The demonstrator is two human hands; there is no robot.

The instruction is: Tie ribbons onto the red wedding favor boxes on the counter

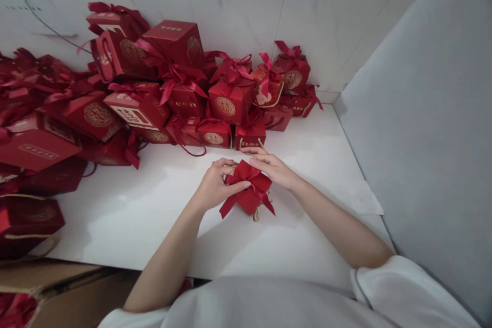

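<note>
Fingers [258, 160] loosely curled around red box [249, 201]

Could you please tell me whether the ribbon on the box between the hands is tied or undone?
Tied: the ribbon gathers at a knot atop the red box, its two tails spreading apart.

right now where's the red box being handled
The red box is mid-picture in the head view, on the white table between left hand and right hand, nearer you than the piled boxes.

Both forearms angled inward, hands [219, 184] close together, fingers bent
</note>
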